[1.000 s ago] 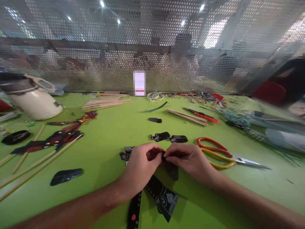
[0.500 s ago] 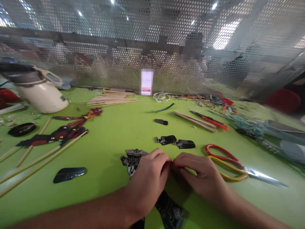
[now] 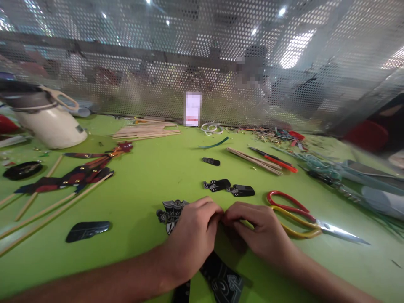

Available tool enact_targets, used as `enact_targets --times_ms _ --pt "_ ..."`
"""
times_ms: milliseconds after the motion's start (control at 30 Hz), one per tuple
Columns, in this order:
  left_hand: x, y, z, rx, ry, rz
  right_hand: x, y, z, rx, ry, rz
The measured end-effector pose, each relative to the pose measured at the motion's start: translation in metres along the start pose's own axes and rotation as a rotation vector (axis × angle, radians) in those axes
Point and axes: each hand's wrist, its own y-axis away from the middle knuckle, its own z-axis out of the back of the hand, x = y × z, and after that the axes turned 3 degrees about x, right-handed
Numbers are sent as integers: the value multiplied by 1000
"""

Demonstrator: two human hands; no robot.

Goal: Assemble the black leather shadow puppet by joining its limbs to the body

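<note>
My left hand [image 3: 192,240] is closed over the middle of a flat black puppet figure [image 3: 172,212] printed with white lines. Its head end shows left of the hand, and a black patterned panel [image 3: 225,280] sticks out below. My right hand [image 3: 263,227] is closed too, its fingertips pinched against those of the left. Whatever lies between the fingertips is hidden. Just beyond the hands, two small black cut-out pieces [image 3: 243,190] lie end to end. Scissors [image 3: 311,221] with red and yellow handles rest right of my right hand.
Left lie a jointed dark puppet on sticks [image 3: 72,179], a loose black piece [image 3: 88,231] and a cream jug [image 3: 50,126]. Wooden sticks [image 3: 145,130], a thin stick bundle [image 3: 255,161] and a red-handled cutter [image 3: 277,162] lie farther back. A perforated metal screen [image 3: 142,80] closes the far edge.
The camera view has turned slightly, so things on the table appear a little farther left. Both hands keep their fingertips together in nearly the same pose.
</note>
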Motion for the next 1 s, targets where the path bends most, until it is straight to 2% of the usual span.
enact_targets --times_ms 233,367,433,500,567,667,800,1000 --pt "2 0 1 10 -4 14 0 0 0 8 3 -56" --pt "4 -1 2 30 -6 56 0 -4 1 6 -160 -242" --pt "4 -1 2 29 -15 47 0 -6 3 31 -290 -344" --pt "4 -1 1 28 -46 15 0 -8 5 65 -361 -383" --pt "3 -1 0 31 -88 1 0 -9 8 75 -384 -375" --pt "1 0 0 45 -137 56 1 -9 10 56 -377 -360" --pt "0 0 0 48 -153 135 0 -7 9 55 -330 -363" --pt "-2 -2 3 103 -255 164 -4 -4 7 71 -240 -305"
